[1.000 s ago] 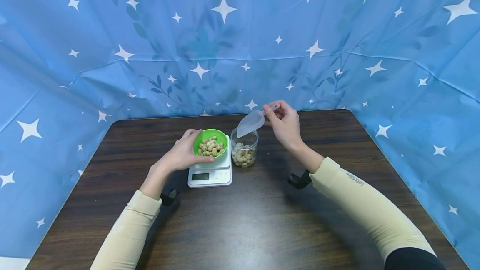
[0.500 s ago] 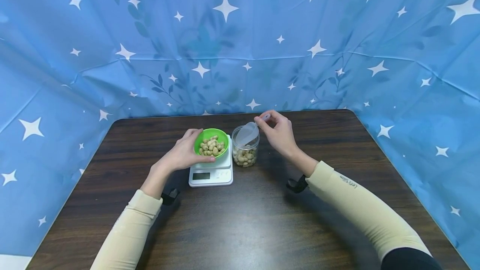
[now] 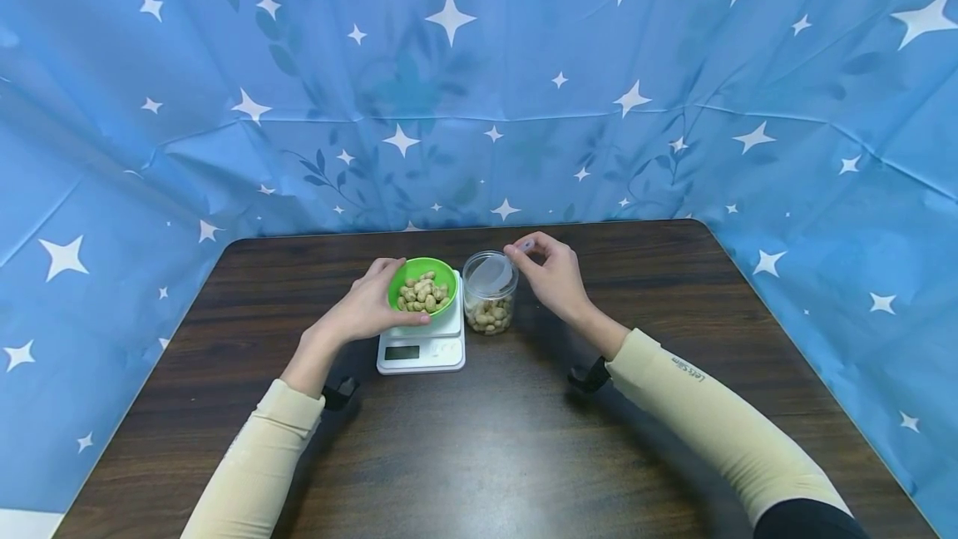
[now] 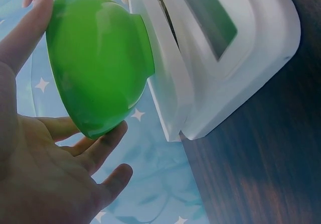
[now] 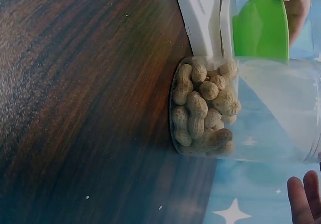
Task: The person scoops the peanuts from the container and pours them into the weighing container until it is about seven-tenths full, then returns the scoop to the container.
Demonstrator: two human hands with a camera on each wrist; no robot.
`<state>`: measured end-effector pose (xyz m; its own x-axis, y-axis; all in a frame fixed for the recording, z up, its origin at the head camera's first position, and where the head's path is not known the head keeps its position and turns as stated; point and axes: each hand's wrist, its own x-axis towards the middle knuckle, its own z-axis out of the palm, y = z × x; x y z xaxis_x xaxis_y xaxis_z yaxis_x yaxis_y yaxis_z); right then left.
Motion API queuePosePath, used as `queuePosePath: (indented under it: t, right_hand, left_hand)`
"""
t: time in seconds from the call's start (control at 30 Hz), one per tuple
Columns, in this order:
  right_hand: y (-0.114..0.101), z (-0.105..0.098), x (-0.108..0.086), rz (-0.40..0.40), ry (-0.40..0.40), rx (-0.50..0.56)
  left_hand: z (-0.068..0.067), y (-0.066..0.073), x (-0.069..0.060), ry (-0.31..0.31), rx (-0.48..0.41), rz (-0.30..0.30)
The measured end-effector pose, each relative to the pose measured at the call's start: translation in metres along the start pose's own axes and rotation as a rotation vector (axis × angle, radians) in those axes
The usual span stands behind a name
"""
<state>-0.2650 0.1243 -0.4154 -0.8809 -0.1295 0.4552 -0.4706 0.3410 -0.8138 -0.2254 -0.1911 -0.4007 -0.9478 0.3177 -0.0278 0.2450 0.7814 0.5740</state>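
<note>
My left hand (image 3: 359,306) holds a green bowl (image 4: 95,58) of unshelled peanuts (image 3: 427,294), with thumb and fingers on opposite sides. The bowl's foot rests on the platform of a white digital kitchen scale (image 3: 441,352). Right beside the scale stands a clear jar (image 3: 467,285), its lower part filled with peanuts (image 5: 200,108). Over the jar's mouth, my right hand (image 3: 554,277) pinches the handle of a translucent scoop (image 3: 492,274). The scoop's blade is inside the jar, above the peanuts. Only a few right fingertips (image 5: 301,199) show in the right wrist view.
All of this stands near the back edge of a dark wood table (image 3: 479,447). Behind it hangs a blue curtain (image 3: 479,65) with white stars. Dark straps with small devices sit at both wrists.
My right hand has come down and slightly left, lowering the scoop from above the jar's rim into its mouth. The left hand and the bowl have stayed put.
</note>
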Motion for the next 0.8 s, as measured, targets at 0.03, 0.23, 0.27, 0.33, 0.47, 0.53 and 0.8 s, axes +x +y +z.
queuePosePath:
  t: [0.03, 0.23, 0.27, 0.33, 0.47, 0.53, 0.8]
  right_hand:
    - [0.0003, 0.0000, -0.0004, -0.001, 0.001, 0.003]
    - [0.0017, 0.0005, -0.0026, 0.013, -0.005, 0.011]
    - [0.0017, 0.0005, -0.0029, 0.018, -0.010, 0.022]
    - [0.0022, 0.0007, -0.0035, 0.029, -0.020, 0.048]
    - [0.0053, 0.0006, -0.0044, 0.058, -0.043, 0.100]
    - [0.0068, 0.0001, -0.0048, 0.079, -0.055, 0.111]
    - [0.0095, -0.0062, -0.0065, 0.170, -0.124, 0.187]
  left_hand:
    - [0.0001, 0.0000, 0.0000, 0.000, -0.001, 0.001]
    - [0.0001, 0.0001, 0.0001, 0.004, 0.003, 0.004]
    - [0.0001, 0.0001, 0.0001, 0.004, 0.003, 0.004]
    - [0.0002, -0.0001, 0.0003, 0.005, 0.000, 0.001]
    - [0.0005, -0.0011, 0.0006, 0.006, -0.003, 0.000]
    - [0.0010, -0.0017, 0.0004, 0.006, -0.005, 0.001]
    - [0.0030, -0.0074, -0.0010, 0.008, -0.062, 0.003]
